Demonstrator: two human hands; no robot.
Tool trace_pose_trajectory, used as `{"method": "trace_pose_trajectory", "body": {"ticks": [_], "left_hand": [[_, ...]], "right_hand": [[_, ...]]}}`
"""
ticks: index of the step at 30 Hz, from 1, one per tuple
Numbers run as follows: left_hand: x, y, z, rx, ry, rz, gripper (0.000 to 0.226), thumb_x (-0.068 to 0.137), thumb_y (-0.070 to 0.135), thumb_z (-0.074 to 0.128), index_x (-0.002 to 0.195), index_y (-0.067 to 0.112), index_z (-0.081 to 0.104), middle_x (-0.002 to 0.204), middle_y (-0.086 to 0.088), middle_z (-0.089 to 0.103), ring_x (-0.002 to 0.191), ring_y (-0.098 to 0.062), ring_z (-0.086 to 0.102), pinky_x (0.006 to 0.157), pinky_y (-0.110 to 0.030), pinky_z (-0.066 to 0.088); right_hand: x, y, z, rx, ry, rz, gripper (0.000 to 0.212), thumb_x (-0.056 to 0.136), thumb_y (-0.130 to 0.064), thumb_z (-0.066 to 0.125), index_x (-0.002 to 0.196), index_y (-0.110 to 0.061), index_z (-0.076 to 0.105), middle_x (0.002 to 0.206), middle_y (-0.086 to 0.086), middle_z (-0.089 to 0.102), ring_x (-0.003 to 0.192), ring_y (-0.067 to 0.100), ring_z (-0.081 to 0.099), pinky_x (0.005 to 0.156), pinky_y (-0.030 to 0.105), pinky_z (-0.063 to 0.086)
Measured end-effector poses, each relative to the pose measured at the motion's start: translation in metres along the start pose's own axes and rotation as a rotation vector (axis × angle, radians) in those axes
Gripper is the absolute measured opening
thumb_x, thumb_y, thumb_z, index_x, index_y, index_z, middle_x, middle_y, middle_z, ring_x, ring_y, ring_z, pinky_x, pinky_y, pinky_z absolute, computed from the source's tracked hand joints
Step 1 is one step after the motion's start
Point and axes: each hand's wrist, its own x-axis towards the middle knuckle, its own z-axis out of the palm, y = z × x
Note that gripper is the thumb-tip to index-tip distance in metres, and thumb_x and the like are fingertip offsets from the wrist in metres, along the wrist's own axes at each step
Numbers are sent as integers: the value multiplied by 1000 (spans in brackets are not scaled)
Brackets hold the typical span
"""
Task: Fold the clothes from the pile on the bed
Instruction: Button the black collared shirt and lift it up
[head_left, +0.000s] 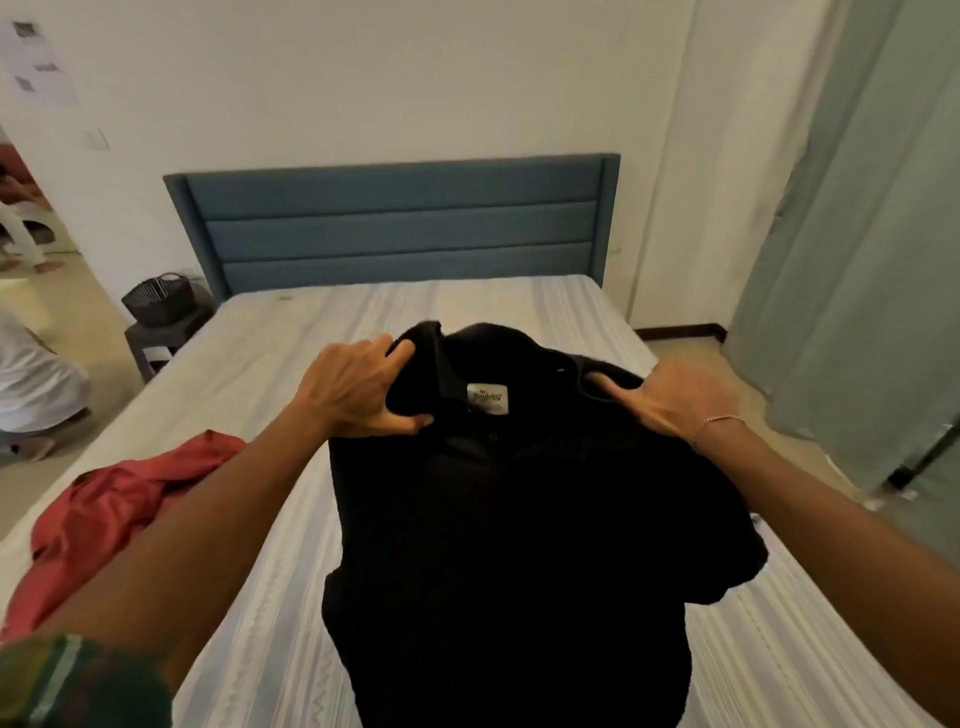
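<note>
Left grip (358, 389) pinches the black shirt (509, 525) at one shoulder; right grip (670, 400) holds the other, fingertips buried in cloth. Shirt hangs over the bed (270, 364), hem cut off below.

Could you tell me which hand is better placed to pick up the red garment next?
Left, probably. The left hand holds the black polo shirt on the side where the red garment lies; the right hand is across the shirt.
</note>
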Motion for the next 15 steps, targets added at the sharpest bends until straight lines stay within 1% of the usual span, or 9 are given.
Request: {"method": "trace_pose_trajectory", "body": {"ticks": [1,3,4,5,7,9,11,13,15], "left_hand": [[6,3,29,-8,-61,-1,92,69,97,34,109,16,50,81,-2,56,53,-20,50,46,-27,27],[16,12,98,-62,-196,-46,91,71,94,36,118,17,49,90,-2,57,61,-20,54,49,-30,31],[22,18,135,-85,-272,-90,88,74,89,41,124,18,47,98,-3,58,71,-20,57,54,-31,37],[29,26,176,-109,-312,-140,83,79,82,47,131,18,44,108,-6,57,84,-22,59,64,-33,44],[37,56,257,-206,-433,-326,74,89,61,58,142,15,37,128,-13,51,110,-29,54,91,-38,46],[30,95,307,-303,-505,-518,66,95,45,60,143,9,35,136,-19,47,122,-33,47,102,-40,43],[19,138,357,-526,-549,-668,51,97,34,60,136,5,45,132,-18,50,120,-32,51,103,-40,44],[5,179,399,-800,-584,-777,33,96,24,64,123,5,59,119,-15,61,109,-28,60,97,-37,48],[-5,202,422,-975,-590,-866,21,95,14,65,113,4,67,105,-14,69,96,-25,67,90,-32,53]], "right_hand": [[17,0,26,3,-87,1,110,56,-108,18,76,-11,65,77,9,65,72,29,63,71,38,55],[52,0,84,23,-272,33,110,65,-103,31,106,-8,69,103,14,70,93,33,66,84,41,54],[70,-3,117,37,-356,65,110,67,-100,35,121,-9,65,116,16,69,103,35,65,91,42,53],[87,-6,153,50,-402,106,109,69,-98,38,129,-10,61,124,17,66,110,37,63,94,43,52],[115,-7,233,111,-383,193,95,78,-90,41,127,-11,60,126,17,65,114,38,61,94,45,50],[112,-5,298,292,-263,280,68,94,-66,48,132,-9,53,129,18,60,120,38,56,97,47,46],[97,-3,361,489,-181,309,39,102,-39,51,127,-9,55,125,17,58,118,36,54,95,44,45],[67,-4,415,634,-198,329,7,101,-20,56,102,-16,61,105,9,62,101,31,61,84,29,44],[37,-9,445,703,-300,352,16,98,-14,62,85,-25,61,87,0,65,83,18,65,69,9,42]]}}
